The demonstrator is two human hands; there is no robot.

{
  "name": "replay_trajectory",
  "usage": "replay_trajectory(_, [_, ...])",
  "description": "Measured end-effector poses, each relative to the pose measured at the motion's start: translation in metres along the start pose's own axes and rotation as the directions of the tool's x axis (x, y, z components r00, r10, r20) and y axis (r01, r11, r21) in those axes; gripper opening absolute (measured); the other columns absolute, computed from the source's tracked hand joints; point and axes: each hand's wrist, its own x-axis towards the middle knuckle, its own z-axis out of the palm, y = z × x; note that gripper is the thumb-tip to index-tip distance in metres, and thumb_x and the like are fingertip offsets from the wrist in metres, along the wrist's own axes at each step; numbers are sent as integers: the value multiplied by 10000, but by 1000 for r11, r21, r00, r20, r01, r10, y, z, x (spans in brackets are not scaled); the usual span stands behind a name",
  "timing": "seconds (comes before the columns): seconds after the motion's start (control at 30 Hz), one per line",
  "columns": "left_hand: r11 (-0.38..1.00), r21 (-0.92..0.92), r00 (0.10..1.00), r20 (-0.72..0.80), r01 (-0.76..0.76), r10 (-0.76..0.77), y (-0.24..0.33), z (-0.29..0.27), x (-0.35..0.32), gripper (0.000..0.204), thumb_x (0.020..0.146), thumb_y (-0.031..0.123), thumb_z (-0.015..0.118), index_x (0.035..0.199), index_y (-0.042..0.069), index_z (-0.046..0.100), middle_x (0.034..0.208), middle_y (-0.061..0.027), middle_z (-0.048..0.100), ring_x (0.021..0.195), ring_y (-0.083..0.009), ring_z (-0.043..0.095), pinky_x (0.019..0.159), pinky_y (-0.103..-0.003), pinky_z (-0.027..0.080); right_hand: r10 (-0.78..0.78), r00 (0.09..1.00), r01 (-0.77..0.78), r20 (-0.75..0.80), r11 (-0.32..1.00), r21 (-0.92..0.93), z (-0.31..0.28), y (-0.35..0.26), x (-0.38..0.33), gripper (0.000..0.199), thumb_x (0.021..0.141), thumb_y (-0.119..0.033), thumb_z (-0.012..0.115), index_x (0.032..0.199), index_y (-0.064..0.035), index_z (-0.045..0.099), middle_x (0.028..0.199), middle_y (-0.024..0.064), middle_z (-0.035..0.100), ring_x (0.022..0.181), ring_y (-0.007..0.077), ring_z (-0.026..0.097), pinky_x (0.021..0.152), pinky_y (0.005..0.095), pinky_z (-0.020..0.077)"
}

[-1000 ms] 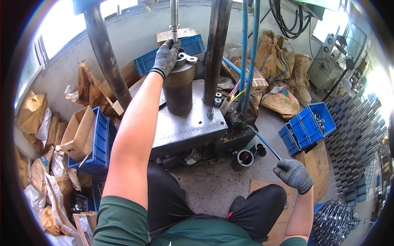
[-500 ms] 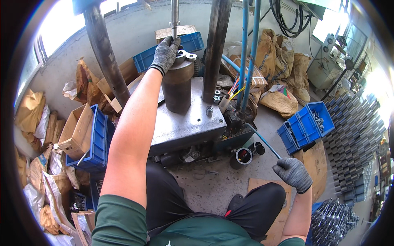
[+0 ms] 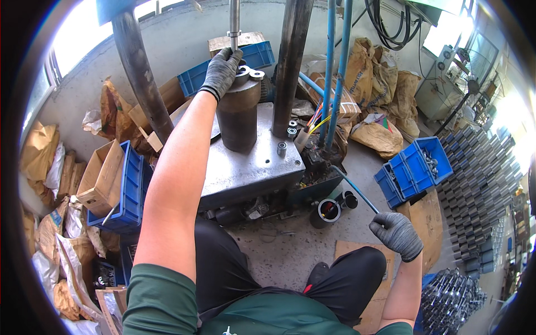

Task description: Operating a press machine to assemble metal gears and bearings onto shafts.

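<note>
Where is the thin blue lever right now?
In the head view, the thin blue lever is right of centre, slanting down from beside the right corner of the metal table to the right hand, which grips its lower end.

One head-worn fisheye camera looks down and forward, near the left hand [image 3: 221,72] and right hand [image 3: 397,235].

Grey steel bed [image 3: 237,170]: dark upright cylinder [image 3: 237,123], small metal sleeves [image 3: 282,149].
</note>
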Motion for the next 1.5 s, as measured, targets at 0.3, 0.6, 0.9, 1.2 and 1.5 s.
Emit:
replay_trajectory(0.3, [976,-218,1000,25,19,-14,-7,-7,1,298,1080,314,582,1207,74,705,974,-20,741,820,-88,608,770,-261,506,-363,624,270,-692,931,-245,-59,-29,93,40,905,-16,654,926,-48,662,863,166,660,792,378,660,716,426,541])
replay_trajectory(0.6, [959,-279,998,55,39,-25,-9,-1,4,310,1081,318,585,1215,70,714,943,-23,736,794,-80,591,747,-241,503,-429,447,141,-785,900,-411,-122,-4,196,122,927,-66,655,1042,-29,673,962,190,694,825,367,683,779,420,566])
replay_trajectory(0.9, [974,-226,999,42,33,-24,-5,-8,0,321,1078,323,593,1211,62,724,942,-10,734,799,-71,618,757,-226,516,-293,955,289,-50,954,-82,-33,20,45,353,849,-25,645,1188,-84,722,921,171,704,850,322,711,790,386,581])
replay_trajectory(1.2, [967,-254,999,39,3,7,-8,-3,1,321,1055,322,639,1179,37,721,907,-25,739,733,-55,564,693,-227,495,-114,974,117,193,993,-3,-6,5,9,163,873,-170,671,977,-63,735,870,187,707,819,383,692,751,450,559])
replay_trajectory(1.5, [964,-266,999,33,16,-7,-9,-8,0,369,1052,379,633,1182,46,721,947,-27,747,783,-72,600,734,-243,511,-70,991,75,116,996,-45,-28,-22,24,311,859,-51,660,1155,-65,753,1015,158,751,973,329,723,882,387,576])
